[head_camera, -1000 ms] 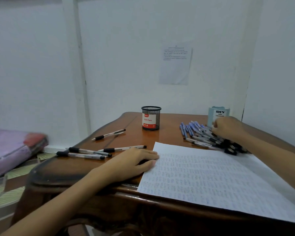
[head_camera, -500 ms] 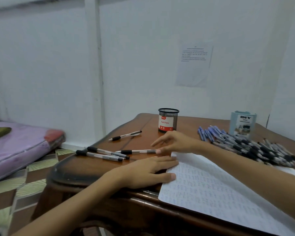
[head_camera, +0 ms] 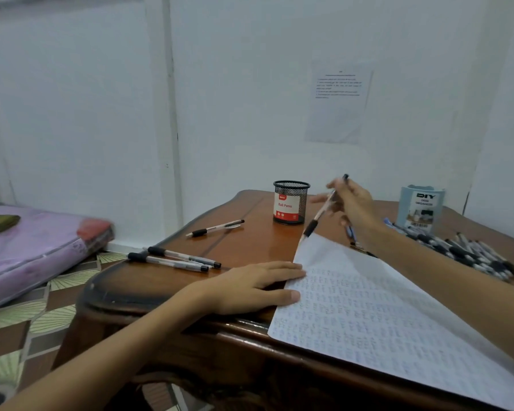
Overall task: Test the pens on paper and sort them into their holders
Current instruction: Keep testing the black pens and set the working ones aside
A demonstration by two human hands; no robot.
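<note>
Pen (head_camera: 311, 226): up off the tabletop (head_camera: 250, 241) since a moment ago, now pinched in the right hand (head_camera: 352, 203) grip, centre frame, tip over the paper (head_camera: 383, 307) corner. Left hand (head_camera: 250, 287) grip apart, flat, pinning the paper edge. Likely next: test stroke.

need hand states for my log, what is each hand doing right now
Left hand: open, fingers flat at the left edge of the paper.
Right hand: holding a pen, tip angled down toward the paper.
</note>
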